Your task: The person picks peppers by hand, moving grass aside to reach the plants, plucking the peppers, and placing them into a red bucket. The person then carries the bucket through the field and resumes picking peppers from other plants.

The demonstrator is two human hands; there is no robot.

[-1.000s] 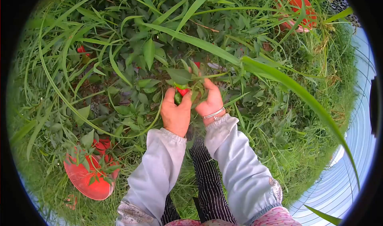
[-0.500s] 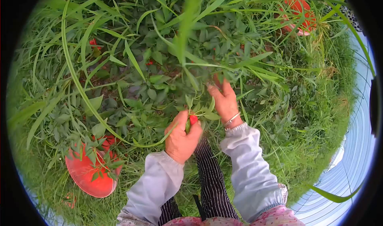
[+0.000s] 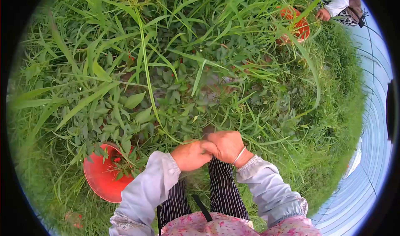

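Just above the striped trouser legs (image 3: 225, 186), my two hands meet. My left hand (image 3: 190, 155) is closed, its fingers pressed against the other hand; what it holds is hidden. My right hand (image 3: 227, 146), with a bracelet (image 3: 239, 156) at the wrist, is also closed, its fingers curled over the left fingertips. Nothing can be made out between them. Low leafy plants (image 3: 179, 111) with small red spots of fruit stand among long grass in front of the hands.
A red bucket (image 3: 96, 175) with leafy sprigs and red peppers in it tilts at the lower left. Another red bucket (image 3: 301, 28) stands at the upper right, beside a co-worker's hand (image 3: 323, 14). Long grass blades (image 3: 146, 69) arch across the plants.
My right hand has come down and left to meet my left hand. The red pepper seen at my left hand is out of sight. A co-worker's hand and sleeve now show at upper right.
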